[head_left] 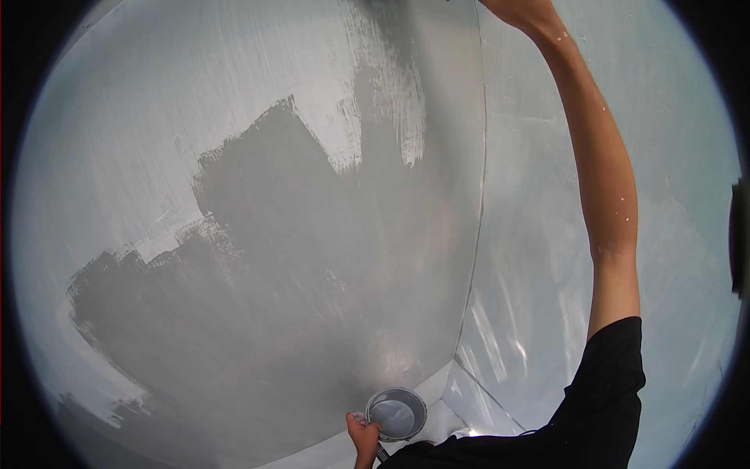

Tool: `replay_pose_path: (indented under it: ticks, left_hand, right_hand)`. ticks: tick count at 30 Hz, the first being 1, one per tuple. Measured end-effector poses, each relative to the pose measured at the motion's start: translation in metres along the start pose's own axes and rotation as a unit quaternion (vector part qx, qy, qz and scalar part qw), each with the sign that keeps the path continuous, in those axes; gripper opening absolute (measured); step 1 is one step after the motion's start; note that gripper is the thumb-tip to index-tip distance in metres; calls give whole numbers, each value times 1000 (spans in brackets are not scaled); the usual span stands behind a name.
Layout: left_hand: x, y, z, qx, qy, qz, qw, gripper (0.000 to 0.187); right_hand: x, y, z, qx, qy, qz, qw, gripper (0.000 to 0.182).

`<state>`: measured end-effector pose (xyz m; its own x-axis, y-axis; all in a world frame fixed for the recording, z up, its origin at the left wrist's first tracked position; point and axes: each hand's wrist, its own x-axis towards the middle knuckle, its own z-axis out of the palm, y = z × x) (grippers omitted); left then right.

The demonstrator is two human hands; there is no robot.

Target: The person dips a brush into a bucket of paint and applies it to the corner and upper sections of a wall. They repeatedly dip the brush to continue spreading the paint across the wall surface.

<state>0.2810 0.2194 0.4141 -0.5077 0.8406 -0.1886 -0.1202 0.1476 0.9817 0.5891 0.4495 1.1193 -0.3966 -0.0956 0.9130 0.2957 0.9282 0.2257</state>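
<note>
At the bottom of the head view, my left hand is closed at the side of a small round bucket, its thumb at the rim. Light grey liquid paint lies inside it. My right arm stretches up along the right side, and my right hand is cut off by the top edge, fingers out of sight. The wall in front carries a large patch of darker grey paint with ragged brushed edges against the paler surface. Small white specks dot my right forearm.
A vertical seam marks the corner with the pale wall on the right. Bright reflections streak that wall's lower part. Below the painted wall runs a pale ledge. A dark object juts in at the far right edge.
</note>
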Motion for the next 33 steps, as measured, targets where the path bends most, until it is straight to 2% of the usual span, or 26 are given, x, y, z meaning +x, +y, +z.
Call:
replay_pose_path:
  ticks: [1, 4, 5, 6, 7, 8, 11, 13, 15, 16, 17, 18, 19, 20, 23, 25, 27, 30, 33]
  left_hand:
    - [0, 1, 2, -6, -5, -2, 1000, 49]
    - [0, -1, 6, -20, -11, -4, 1000, 49]
    - [2, -7, 3, -16, -12, 0, 1000, 49]
    - [7, -17, 2, -14, -12, 6, 1000, 49]
    - [10, -23, 2, -13, -11, 11, 1000, 49]
    - [12, -25, 1, -8, -12, 20, 1000, 48]
    - [12, -27, -9, -2, -16, 26, 1000, 48]
    - [14, -20, -9, -14, -29, 3, 999, 48]
    - [23, -31, -12, 20, -43, 45, 998, 48]
    - [18, -17, -12, 29, -47, 28, 998, 45]
    - [17, 0, -8, 38, -50, 8, 998, 42]
    - [19, -1, -6, 42, -50, 4, 998, 42]
    - [19, 4, -1, 14, -47, 4, 999, 41]
    - [20, 9, 1, 31, -49, 8, 998, 40]
    - [25, 7, 4, 47, -59, 16, 997, 39]
    - [26, 12, 12, 43, -61, 4, 997, 38]
    - [25, 15, 21, 46, -66, -3, 997, 39]
    - [26, 16, 30, 60, -78, -8, 995, 39]
    - [28, 15, 35, 78, -95, 2, 992, 40]
  right_hand:
    - [8, 2, -1, -8, 56, -16, 998, 11]
    - [-22, 26, 17, -54, 60, -69, 994, 15]
    - [-53, 27, 32, -175, 0, -108, 979, 21]
    - [-94, 39, 59, -209, 58, -96, 971, 25]
    - [-131, 18, 80, -199, 88, -89, 972, 24]
    - [-167, 2, 96, -197, 103, -59, 973, 25]
    - [-273, -52, 119, -155, 12, 35, 987, 20]
    - [-304, -84, 117, -111, -19, 93, 989, 18]
    - [-329, -105, 109, -76, -29, 170, 982, 19]
    - [-339, -119, 99, -44, -47, 267, 962, 15]
    - [-345, -134, 99, 53, 3, 374, 926, 14]
    - [-351, -149, 103, 144, 55, 477, 865, 13]
    - [-362, -165, 108, 224, 107, 573, 781, 13]
    - [-375, -179, 112, 247, 91, 612, 746, 13]
    - [-423, -214, 141, 291, -73, 710, 637, 15]
    - [-444, -239, 176, 339, -108, 741, 569, 15]
    - [-476, -260, 209, 292, -225, 711, 598, 14]
    - [-501, -282, 249, 221, -328, 650, 649, 15]
    - [-537, -295, 282, 194, -345, 625, 673, 19]
